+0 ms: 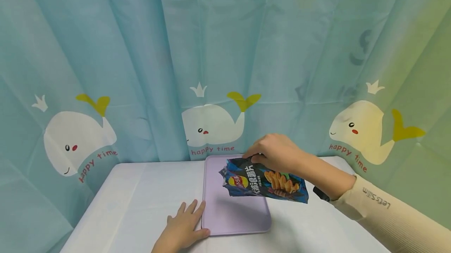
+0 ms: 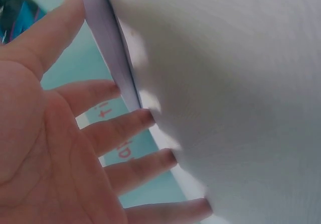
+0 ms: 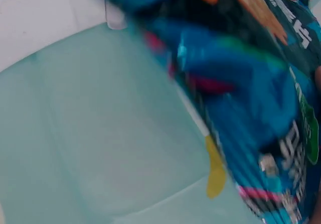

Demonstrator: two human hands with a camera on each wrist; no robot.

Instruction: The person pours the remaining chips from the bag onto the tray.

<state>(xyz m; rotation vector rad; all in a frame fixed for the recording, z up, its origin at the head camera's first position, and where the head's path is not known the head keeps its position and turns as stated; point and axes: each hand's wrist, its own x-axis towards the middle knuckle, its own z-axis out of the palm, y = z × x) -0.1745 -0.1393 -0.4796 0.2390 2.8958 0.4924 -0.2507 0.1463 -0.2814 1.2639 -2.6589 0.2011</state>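
My right hand (image 1: 276,152) pinches the upper edge of a blue-and-black bag of potato chips (image 1: 246,180), which hangs sideways over a light purple tray (image 1: 232,217). The bag's left end looks crumpled. In the right wrist view the chip bag (image 3: 241,88) fills the upper right, partly blurred. My left hand (image 1: 184,223) lies with fingers spread at the tray's left edge, thumb at its near left corner. From the left wrist view, the straight fingers of the left hand (image 2: 75,133) reach to the tray's rim (image 2: 103,33) and the white tabletop.
The tray lies on a white-covered table (image 1: 148,194). Behind the table hangs a pale blue-green curtain (image 1: 225,49) printed with white whales and lettering. A dark band (image 1: 321,194) shows at the right wrist, below a cream sleeve (image 1: 387,210).
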